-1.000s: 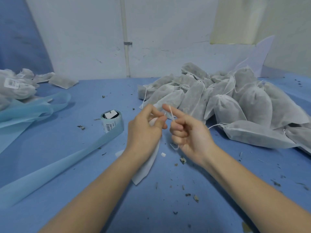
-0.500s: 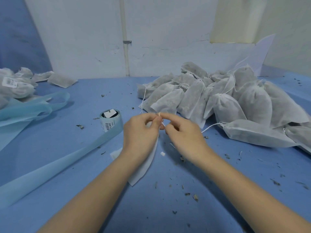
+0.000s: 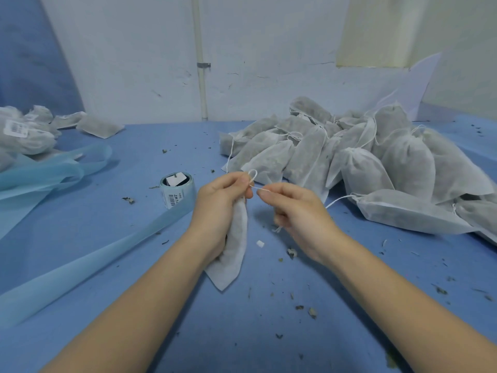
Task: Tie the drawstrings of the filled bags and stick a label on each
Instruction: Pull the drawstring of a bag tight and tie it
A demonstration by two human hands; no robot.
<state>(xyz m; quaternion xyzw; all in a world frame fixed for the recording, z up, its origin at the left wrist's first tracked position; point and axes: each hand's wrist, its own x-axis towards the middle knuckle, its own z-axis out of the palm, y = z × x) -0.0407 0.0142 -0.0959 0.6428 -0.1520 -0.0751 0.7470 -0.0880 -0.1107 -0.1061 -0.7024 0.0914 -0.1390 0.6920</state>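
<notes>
Your left hand (image 3: 219,208) grips the neck of a filled bag (image 3: 236,254), just right of the label roll (image 3: 176,190). Your right hand (image 3: 298,214) pinches its drawstring (image 3: 256,187) taut beside a small loop.

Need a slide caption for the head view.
Left hand grips a filled bag while right hand pulls its drawstring taut, untied bags piled behind.

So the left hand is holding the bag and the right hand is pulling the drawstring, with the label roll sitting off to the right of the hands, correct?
Not quite. In the head view the label roll sits left of the hands, not right. The left hand does hold the bag, and the right hand pulls the drawstring.
</notes>
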